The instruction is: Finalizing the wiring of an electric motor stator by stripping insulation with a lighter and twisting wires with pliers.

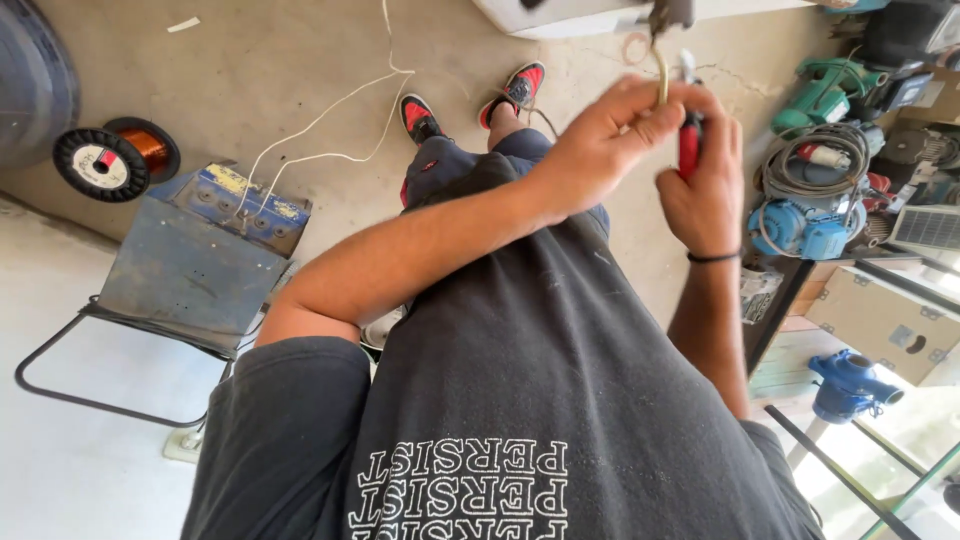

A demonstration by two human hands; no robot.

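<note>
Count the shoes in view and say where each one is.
2. One shoe on the concrete floor by the white wires; the other shoe right of it, nearer the hands. None seems hidden.

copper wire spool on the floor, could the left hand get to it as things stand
Probably not without bending down. The left hand is raised at chest height, its fingers pinching a yellowish wire, while the copper wire spool lies far off on the floor. Nothing blocks the way.

Both arms raised, left hand (600, 145) & right hand (705, 185) closed, fingers touching.
</note>
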